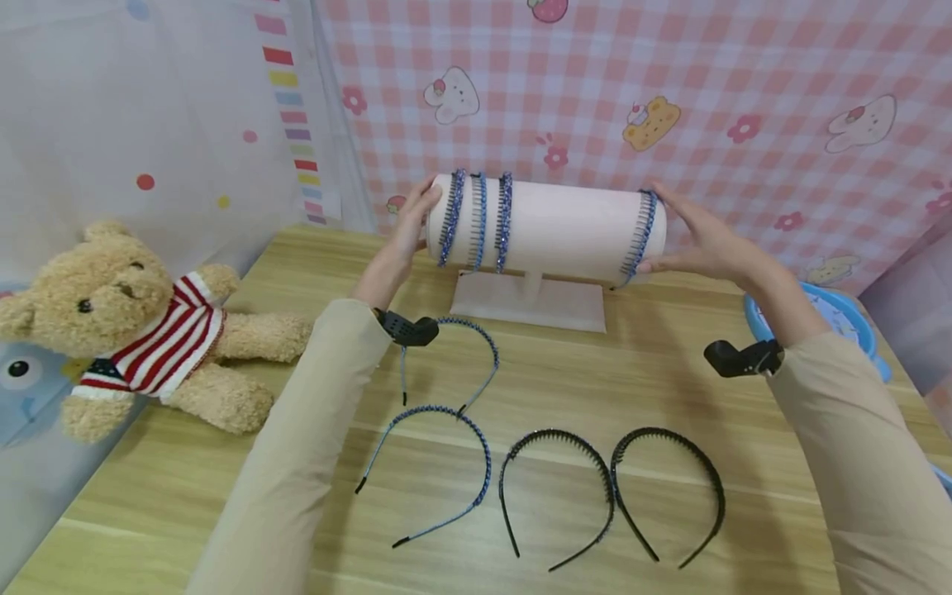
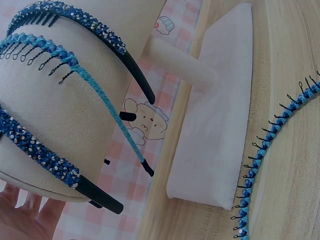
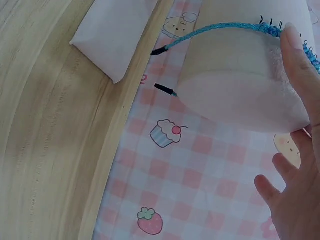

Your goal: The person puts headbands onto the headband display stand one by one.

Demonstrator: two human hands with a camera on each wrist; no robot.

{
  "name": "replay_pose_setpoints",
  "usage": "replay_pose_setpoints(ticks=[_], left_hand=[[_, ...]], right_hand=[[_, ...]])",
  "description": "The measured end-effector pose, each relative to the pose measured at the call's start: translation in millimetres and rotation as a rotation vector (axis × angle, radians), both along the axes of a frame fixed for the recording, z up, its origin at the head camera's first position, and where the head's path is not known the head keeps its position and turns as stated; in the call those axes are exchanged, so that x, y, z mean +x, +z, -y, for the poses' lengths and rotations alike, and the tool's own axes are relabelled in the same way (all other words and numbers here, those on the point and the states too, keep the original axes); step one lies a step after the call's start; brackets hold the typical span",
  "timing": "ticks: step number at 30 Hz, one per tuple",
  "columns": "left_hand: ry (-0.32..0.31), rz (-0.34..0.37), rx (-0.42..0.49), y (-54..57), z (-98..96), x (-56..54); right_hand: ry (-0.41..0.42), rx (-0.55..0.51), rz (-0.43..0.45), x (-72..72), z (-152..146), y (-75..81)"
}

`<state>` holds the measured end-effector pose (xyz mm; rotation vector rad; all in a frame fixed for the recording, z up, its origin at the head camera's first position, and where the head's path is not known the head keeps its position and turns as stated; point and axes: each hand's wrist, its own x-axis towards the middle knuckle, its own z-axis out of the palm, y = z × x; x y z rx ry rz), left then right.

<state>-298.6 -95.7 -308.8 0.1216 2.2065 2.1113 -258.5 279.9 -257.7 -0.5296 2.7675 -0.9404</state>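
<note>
A pale padded headband stand has a horizontal roll above a flat base. My left hand grips the roll's left end, its fingers reaching round the end face. Close to it sit two glittery blue headbands and a braided blue headband between them. At the roll's right end, my right hand holds a blue toothed headband between thumb and forefinger. In the right wrist view that headband lies over the roll, with the other fingers spread apart.
On the wooden table lie two blue headbands and two dark headbands. A teddy bear in a striped shirt lies at the left. A blue-rimmed container stands at the right. Pink checked cloth hangs behind.
</note>
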Motion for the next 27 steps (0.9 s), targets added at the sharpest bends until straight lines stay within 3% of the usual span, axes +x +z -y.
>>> replay_pose_setpoints(ticks=[3,8,14,21,27], left_hand=[[0.000,0.000,0.004,0.4,0.5,0.3],[0.001,-0.001,0.003,0.0,0.5,0.0],[0.003,-0.002,0.006,-1.1,0.4,-0.7],[0.000,-0.001,0.009,-1.3,0.7,-0.9],[0.004,-0.012,0.016,-0.7,0.7,-0.5]], right_hand=[[0.002,-0.002,0.005,-1.2,3.8,2.3],[0.058,0.020,-0.105,-5.8,14.2,4.6],[0.098,0.152,-0.214,-9.4,36.9,10.9],[0.090,0.307,-0.233,-12.5,64.5,15.9],[0.124,0.326,-0.244,-20.2,83.6,15.3]])
